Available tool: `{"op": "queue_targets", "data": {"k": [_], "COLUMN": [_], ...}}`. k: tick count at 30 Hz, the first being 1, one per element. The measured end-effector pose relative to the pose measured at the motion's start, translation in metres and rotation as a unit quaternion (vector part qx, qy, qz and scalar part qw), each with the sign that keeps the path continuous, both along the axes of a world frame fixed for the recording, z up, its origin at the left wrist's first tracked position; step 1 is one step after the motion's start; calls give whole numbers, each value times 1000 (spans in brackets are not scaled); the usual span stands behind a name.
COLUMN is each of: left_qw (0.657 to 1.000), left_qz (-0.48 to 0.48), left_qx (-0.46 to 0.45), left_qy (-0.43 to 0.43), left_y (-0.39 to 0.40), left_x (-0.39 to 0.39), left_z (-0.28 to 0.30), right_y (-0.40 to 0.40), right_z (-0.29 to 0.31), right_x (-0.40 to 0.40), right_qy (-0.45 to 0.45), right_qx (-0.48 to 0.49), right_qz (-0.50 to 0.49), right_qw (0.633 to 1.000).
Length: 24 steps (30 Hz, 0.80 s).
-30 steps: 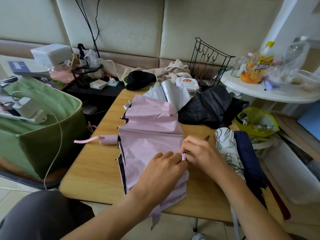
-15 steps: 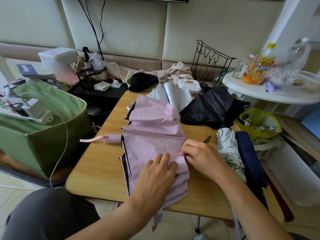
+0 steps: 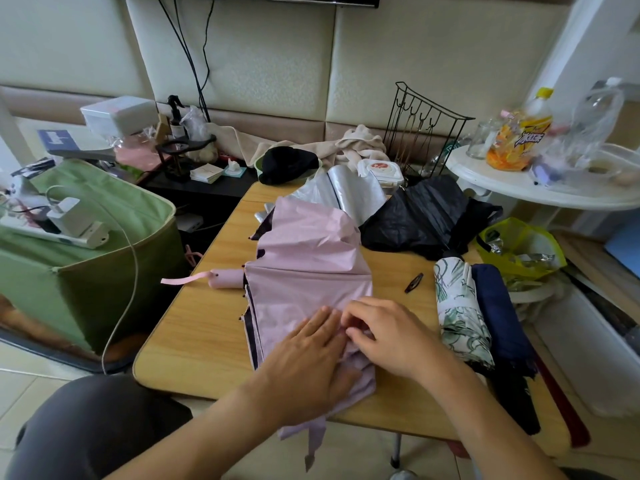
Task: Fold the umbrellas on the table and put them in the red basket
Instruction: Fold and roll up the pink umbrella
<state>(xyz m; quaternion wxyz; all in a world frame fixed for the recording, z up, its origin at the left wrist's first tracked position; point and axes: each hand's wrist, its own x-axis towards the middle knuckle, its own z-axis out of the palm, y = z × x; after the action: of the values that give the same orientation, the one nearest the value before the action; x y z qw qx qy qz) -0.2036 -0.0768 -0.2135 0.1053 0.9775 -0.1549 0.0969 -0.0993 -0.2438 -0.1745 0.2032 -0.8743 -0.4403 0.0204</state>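
Observation:
A pink umbrella (image 3: 308,268) lies collapsed on the wooden table (image 3: 197,327), its canopy spread in loose pleats, its pink handle (image 3: 225,278) and strap pointing left. My left hand (image 3: 308,362) lies flat on the near folds, fingers straight, pressing them down. Beside it my right hand (image 3: 388,334) curls its fingers and pinches a fold of the pink fabric. A silver umbrella (image 3: 346,195) and a black umbrella (image 3: 419,220) lie at the far side. A leaf-print umbrella (image 3: 457,313) and a navy umbrella (image 3: 498,317) lie rolled at the right. No red basket is in view.
A green fabric bin (image 3: 86,271) with a power strip and charger stands left of the table. A black hair clip (image 3: 414,282) lies on the wood. A white round side table (image 3: 526,188) with bottles stands at the right, a yellow bag (image 3: 519,247) below it.
My left hand flattened and slid along the pink folds. My right hand moved left toward it, now pinching fabric beside its fingertips. The camera shifted slightly.

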Motion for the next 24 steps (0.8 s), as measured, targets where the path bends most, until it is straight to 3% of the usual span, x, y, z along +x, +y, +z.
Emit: {"op": "queue_targets", "data": {"k": [2, 6, 10, 16, 21, 24], "left_qw": [997, 986, 986, 984, 994, 993], "left_qz": [-24, 61, 63, 22, -2, 6], "left_qx": [-72, -154, -107, -77, -56, 83], "left_qy": [23, -11, 115, 159, 93, 85], "left_y": [8, 27, 41, 48, 26, 4], "left_x": [4, 16, 29, 29, 2, -16], "left_z": [14, 33, 25, 22, 31, 31], "right_y": [-2, 0, 4, 0, 0, 1], "right_z": [-1, -1, -2, 1, 4, 7], "right_x": [1, 4, 5, 8, 8, 8], "right_qy": [11, 6, 5, 54, 68, 82], "right_qx": [-19, -57, -80, -96, -95, -98], "right_qz": [11, 27, 35, 43, 49, 41], "right_qw": [1000, 998, 996, 993, 992, 991]}}
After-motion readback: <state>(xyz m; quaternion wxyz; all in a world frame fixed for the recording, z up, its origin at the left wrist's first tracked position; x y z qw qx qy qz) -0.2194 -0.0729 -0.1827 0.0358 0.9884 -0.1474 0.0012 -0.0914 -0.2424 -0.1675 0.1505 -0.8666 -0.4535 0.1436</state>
